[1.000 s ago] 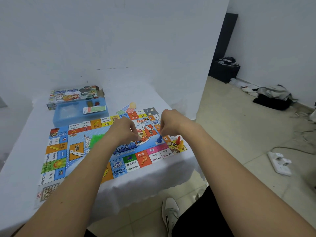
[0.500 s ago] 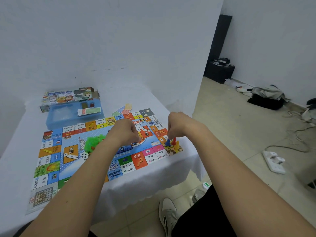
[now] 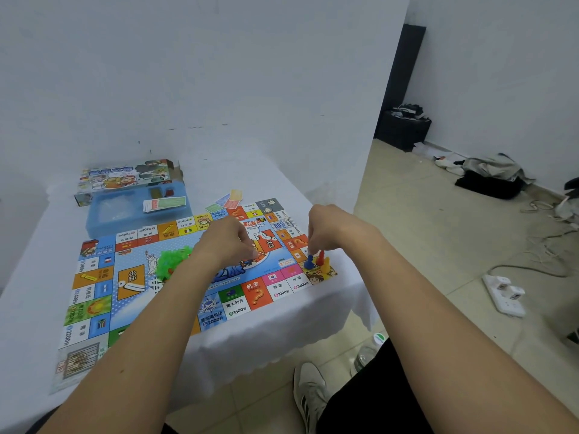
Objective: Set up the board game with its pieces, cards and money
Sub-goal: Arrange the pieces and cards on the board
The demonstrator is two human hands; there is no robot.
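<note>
While both hands hover over colourful printed game board (image 3: 131, 277) on white-clothed table (image 3: 28, 252), right hand (image 3: 329, 228), fingers curled downward, pinches top of blue plastic pawn (image 3: 309, 262) on near-right corner square, red pawn (image 3: 320, 257) and yellow pawn (image 3: 326, 264) touching beside it. Left hand (image 3: 227, 242) curled over board centre; contents hidden, cannot tell. Green plastic pieces (image 3: 170, 261) heaped left of it. Blue plastic tray (image 3: 103, 225) with paper money (image 3: 164, 203) behind board.

This looks like a sparsely furnished room in a home or rented flat. Bare white walls (image 3: 219, 73) meet a beige tiled floor (image 3: 423, 245). A small table (image 3: 28, 277) under a white cloth stands against the wall. Clothes (image 3: 492, 173) lie heaped on the floor by the far wall, a power strip (image 3: 507, 294) and loose cables (image 3: 545, 242) lie nearby, and a dark box (image 3: 402, 130) sits in the corner.
</note>
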